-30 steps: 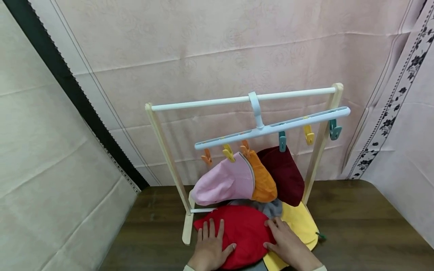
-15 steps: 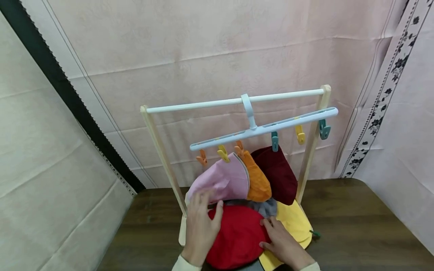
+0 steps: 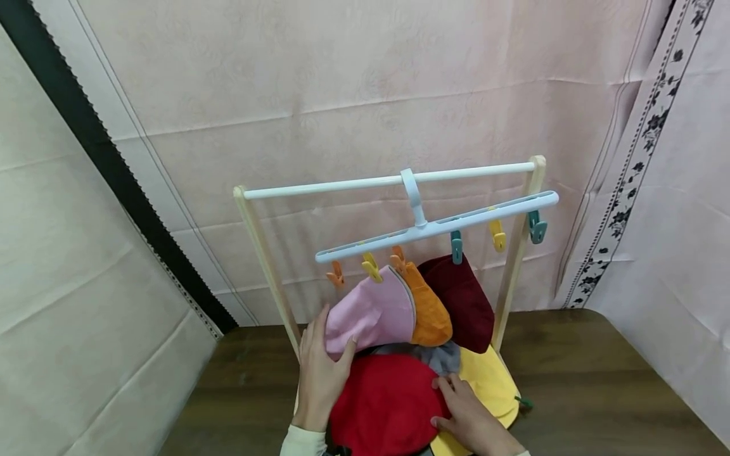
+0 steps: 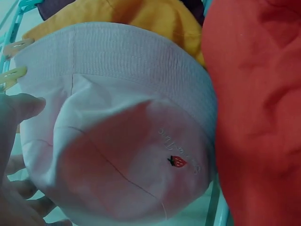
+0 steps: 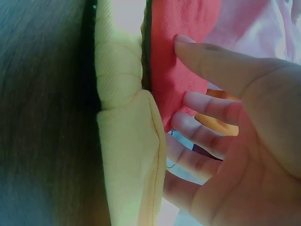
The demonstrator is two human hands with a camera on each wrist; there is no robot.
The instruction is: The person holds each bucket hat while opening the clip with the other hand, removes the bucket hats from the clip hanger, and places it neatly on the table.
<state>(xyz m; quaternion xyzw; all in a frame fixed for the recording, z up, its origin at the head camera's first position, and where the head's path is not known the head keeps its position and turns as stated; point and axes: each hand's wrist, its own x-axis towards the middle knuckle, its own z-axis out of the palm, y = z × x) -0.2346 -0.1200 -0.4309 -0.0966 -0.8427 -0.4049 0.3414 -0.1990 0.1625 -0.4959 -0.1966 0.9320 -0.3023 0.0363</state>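
Observation:
A pink hat [image 3: 371, 310] with a small embroidered strawberry [image 4: 177, 161] hangs from a yellow clothespin [image 3: 372, 267] on the light-blue hanger [image 3: 439, 227]. My left hand [image 3: 322, 367] reaches round its left side, thumb in front and fingers at the far edge, spread and fairly straight. Below lies a red hat [image 3: 388, 405]. At that hat's right edge rests my right hand [image 3: 470, 411], its thumb and fingertips touching the cloth in the right wrist view, fingers loosely extended. A yellow hat [image 3: 490, 383] with a green stem lies beside and partly under the red one.
An orange hat [image 3: 430, 310] and a maroon hat [image 3: 462, 304] hang beside the pink one. The hanger hooks over the white bar [image 3: 331, 187] of a small wooden rack. A grey cloth [image 3: 441, 358] lies behind the red hat on the brown table [image 3: 228, 392]. Spare clothespins [image 3: 498, 235] dangle.
My left hand has lifted off the red hat and moved up to the pink hat's left side. My right hand has stayed at the red hat's right edge. The head view has shifted slightly.

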